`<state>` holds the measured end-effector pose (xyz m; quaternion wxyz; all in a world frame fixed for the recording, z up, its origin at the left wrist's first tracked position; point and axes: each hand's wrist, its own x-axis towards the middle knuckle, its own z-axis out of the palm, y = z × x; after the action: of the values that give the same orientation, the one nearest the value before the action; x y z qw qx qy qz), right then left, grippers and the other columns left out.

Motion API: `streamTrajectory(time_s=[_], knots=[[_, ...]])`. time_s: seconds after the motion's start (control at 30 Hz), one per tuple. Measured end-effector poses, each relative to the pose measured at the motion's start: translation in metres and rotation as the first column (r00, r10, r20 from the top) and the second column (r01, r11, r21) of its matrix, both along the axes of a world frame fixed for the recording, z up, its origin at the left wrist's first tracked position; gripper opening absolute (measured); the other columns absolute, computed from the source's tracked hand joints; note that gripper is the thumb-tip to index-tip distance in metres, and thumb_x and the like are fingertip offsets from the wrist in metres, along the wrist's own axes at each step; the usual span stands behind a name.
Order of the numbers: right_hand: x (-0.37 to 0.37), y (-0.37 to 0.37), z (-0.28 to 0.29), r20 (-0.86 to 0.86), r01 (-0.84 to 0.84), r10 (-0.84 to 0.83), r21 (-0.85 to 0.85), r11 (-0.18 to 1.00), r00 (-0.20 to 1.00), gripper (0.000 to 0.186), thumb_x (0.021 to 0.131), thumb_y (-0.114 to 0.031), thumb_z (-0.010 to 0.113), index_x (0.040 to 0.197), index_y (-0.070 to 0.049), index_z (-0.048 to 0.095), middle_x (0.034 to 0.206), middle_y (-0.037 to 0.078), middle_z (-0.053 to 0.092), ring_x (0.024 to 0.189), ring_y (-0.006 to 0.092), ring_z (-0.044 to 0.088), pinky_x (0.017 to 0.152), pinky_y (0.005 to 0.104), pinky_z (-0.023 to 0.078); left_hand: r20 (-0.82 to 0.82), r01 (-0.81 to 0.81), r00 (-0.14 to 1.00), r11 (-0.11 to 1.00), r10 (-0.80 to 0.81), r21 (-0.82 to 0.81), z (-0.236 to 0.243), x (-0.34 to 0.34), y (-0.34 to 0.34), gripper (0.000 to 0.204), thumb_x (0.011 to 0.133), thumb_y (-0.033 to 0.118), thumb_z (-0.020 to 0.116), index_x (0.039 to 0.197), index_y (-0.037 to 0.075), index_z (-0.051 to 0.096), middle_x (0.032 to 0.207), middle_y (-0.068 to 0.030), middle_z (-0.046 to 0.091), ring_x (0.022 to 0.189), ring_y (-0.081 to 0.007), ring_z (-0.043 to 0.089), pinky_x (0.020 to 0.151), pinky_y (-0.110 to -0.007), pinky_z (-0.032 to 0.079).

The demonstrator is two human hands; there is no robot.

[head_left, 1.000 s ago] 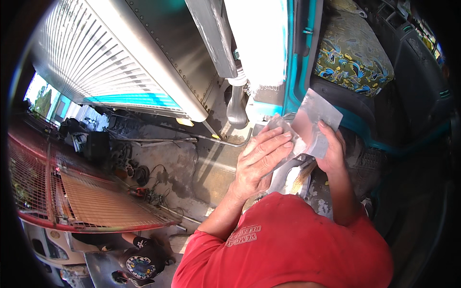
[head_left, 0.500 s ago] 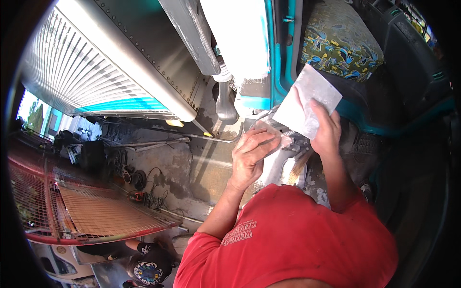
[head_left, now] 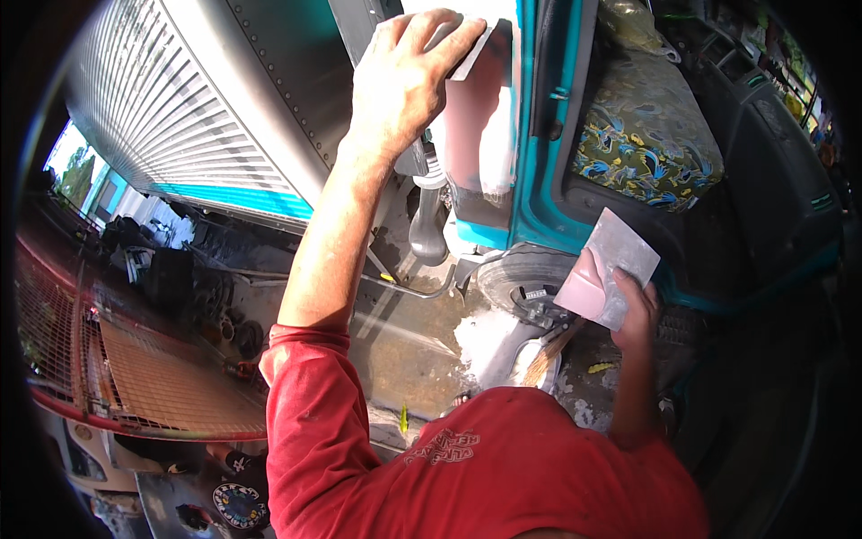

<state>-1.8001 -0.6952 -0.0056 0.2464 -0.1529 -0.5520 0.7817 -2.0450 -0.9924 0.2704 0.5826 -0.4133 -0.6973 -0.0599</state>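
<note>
My left hand (head_left: pixel 400 85) is raised at the top, its fingers closed on a flat filler spreader (head_left: pixel 470 56). The spreader's edge lies against the cab's rear side panel (head_left: pixel 476 148), which carries a pinkish-grey coat with a bright sunlit patch. Lower down on the right, my right hand (head_left: pixel 636 310) grips a square, pale mixing board (head_left: pixel 624 251) by its near edge, with the thumb on top. Pink body filler (head_left: pixel 582 283) lies on the board's left part.
A teal door frame (head_left: pixel 530 211) borders the patterned seat (head_left: pixel 642 130). Below are a tyre (head_left: pixel 512 278) and a whitish container with a brush (head_left: pixel 543 359). A ribbed metal body (head_left: pixel 197 117) and a red mesh frame (head_left: pixel 162 377) stand left. Another person (head_left: pixel 238 494) is at lower left.
My left hand has moved from beside the board up to the panel with the spreader. My right hand and the board have dropped lower and slightly right. The view has shifted.
</note>
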Motion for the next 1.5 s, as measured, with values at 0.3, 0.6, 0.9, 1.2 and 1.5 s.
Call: streamTrajectory(time_s=[0.3, 0.6, 0.9, 1.2, 1.5], knots=[[0.045, 0.057, -0.062, -0.056, 0.121, -0.122, 0.773, 0.623, 0.991, 0.050, 0.090, 0.004, 0.074, 0.139, -0.006, 0.073, 0.132, 0.020, 0.072, 0.125, 0.0370, 0.070, 0.109, 0.0467, 0.055, 0.100, 0.030, 0.994, 0.995, -0.039, 0.092, -0.095, -0.043, 0.032, 0.078, 0.072, 0.001, 0.078, 0.146, 0.027, 0.073, 0.135, -0.0071, 0.067, 0.123, -0.0348, 0.062, 0.107, -0.045, 0.058], [0.031, 0.036, -0.026, 0.078, 0.054, -0.069, 0.171, 0.984, 0.995, 0.043, 0.098, -0.014, 0.075, 0.139, -0.003, 0.068, 0.132, 0.011, 0.069, 0.125, 0.0276, 0.068, 0.107, 0.0408, 0.054, 0.370, 0.043, 0.929, 0.997, -0.014, -0.071, -0.240, 0.006, 0.019, 0.068, 0.089, 0.011, 0.068, 0.155, 0.022, 0.064, 0.142, -0.0098, 0.066, 0.127, -0.0371, 0.063, 0.116, -0.059, 0.050], [0.013, 0.007, 0.001, 0.091, -0.051, 0.073, -0.220, 0.974, 0.993, 0.047, 0.100, -0.020, 0.074, 0.143, -0.002, 0.065, 0.135, 0.011, 0.069, 0.125, 0.0253, 0.067, 0.108, 0.0400, 0.053, 0.023, -0.013, 1.000, 0.998, 0.012, 0.057, 0.001, -0.019, 0.015, 0.059, 0.084, 0.007, 0.076, 0.140, 0.028, 0.074, 0.132, -0.0074, 0.069, 0.122, -0.0354, 0.063, 0.106, -0.048, 0.054], [0.025, 0.030, -0.058, 0.148, -0.016, 0.018, -0.017, 1.000, 0.989, 0.031, 0.107, -0.018, 0.067, 0.129, 0.002, 0.074, 0.133, 0.016, 0.070, 0.124, 0.0249, 0.068, 0.108, 0.0392, 0.052, 0.153, 0.013, 0.988, 1.000, -0.015, 0.020, -0.144, -0.026, 0.028, 0.068, 0.082, 0.007, 0.074, 0.146, 0.029, 0.073, 0.138, -0.0085, 0.066, 0.127, -0.0370, 0.060, 0.109, -0.049, 0.054], [0.023, 0.004, -0.003, 0.159, -0.047, 0.086, -0.237, 0.970, 0.984, 0.042, 0.102, -0.021, 0.072, 0.139, -0.002, 0.068, 0.134, 0.011, 0.070, 0.119, 0.0247, 0.071, 0.104, 0.0392, 0.055, 0.378, -0.032, 0.924, 0.996, 0.061, -0.083, -0.271, 0.004, 0.012, 0.067, 0.086, 0.008, 0.072, 0.150, 0.029, 0.070, 0.140, -0.0119, 0.066, 0.128, -0.0388, 0.062, 0.114, -0.057, 0.051]])
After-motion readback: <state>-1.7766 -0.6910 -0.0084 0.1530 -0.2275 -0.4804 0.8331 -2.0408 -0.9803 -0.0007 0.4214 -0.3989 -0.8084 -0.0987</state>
